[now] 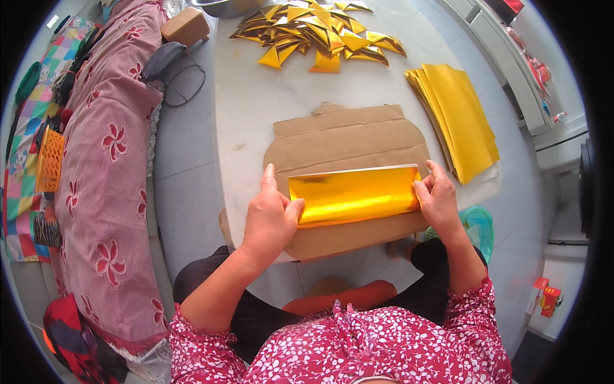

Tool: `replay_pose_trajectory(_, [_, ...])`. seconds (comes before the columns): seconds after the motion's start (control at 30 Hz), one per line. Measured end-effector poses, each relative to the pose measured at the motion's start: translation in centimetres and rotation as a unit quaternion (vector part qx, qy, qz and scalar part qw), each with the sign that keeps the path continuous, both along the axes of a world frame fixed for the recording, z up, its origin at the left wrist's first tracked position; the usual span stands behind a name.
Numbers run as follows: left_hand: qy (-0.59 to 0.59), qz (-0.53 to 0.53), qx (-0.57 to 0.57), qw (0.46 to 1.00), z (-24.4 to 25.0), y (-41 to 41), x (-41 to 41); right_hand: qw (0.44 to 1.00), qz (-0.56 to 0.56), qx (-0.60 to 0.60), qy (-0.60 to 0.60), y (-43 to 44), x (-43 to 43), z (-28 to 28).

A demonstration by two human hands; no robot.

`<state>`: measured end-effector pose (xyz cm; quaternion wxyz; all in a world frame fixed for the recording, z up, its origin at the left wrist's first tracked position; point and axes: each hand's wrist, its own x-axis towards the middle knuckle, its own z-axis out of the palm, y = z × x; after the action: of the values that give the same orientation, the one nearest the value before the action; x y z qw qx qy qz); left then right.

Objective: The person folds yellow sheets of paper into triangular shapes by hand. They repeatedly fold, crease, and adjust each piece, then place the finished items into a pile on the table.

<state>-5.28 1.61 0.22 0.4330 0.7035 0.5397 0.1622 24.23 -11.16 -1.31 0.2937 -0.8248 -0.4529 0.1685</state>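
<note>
A rectangular sheet of shiny gold foil paper (357, 194) lies across a flattened piece of brown cardboard (350, 137) in front of me. A thin white strip shows along its far edge. My left hand (276, 209) grips the sheet's left end, thumb on top and index finger pointing away from me. At the right end, my right hand (437, 194) pinches the sheet with its thumb on the gold face. The fingers beneath the paper are mostly hidden. Both hands hold the sheet low over the cardboard; whether it touches everywhere I cannot tell.
Folded gold paper pieces (321, 31) are heaped at the table's (244, 115) far end. A stack of gold sheets (455, 120) lies at the right edge. Left stands a sofa under a pink flowered cover (110, 192), with a dark cap-like item (165, 62) and a brown box (186, 26).
</note>
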Motion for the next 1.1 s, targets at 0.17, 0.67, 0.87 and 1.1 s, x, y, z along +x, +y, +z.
replay_pose_trajectory(0.17, [-0.001, -0.001, -0.013, 1.000, 0.2, 0.0, 0.0, 1.000, 0.003, 0.004, -0.007, -0.1, -0.1, 0.0])
replay_pose_trajectory(0.67, [0.014, -0.009, -0.017, 1.000, 0.0, 0.1, 0.0, 1.000, 0.007, 0.019, 0.000, -0.3, 0.5, -0.7])
replay_pose_trajectory(0.87, [0.013, -0.016, -0.001, 1.000, -0.4, 0.0, -0.2, 1.000, 0.005, 0.019, 0.007, -0.3, 0.3, -0.7])
replay_pose_trajectory(1.1, [0.042, -0.017, 0.001, 0.999, -0.8, 0.1, -0.2, 1.000, 0.004, 0.012, 0.003, -0.4, 0.4, -0.7])
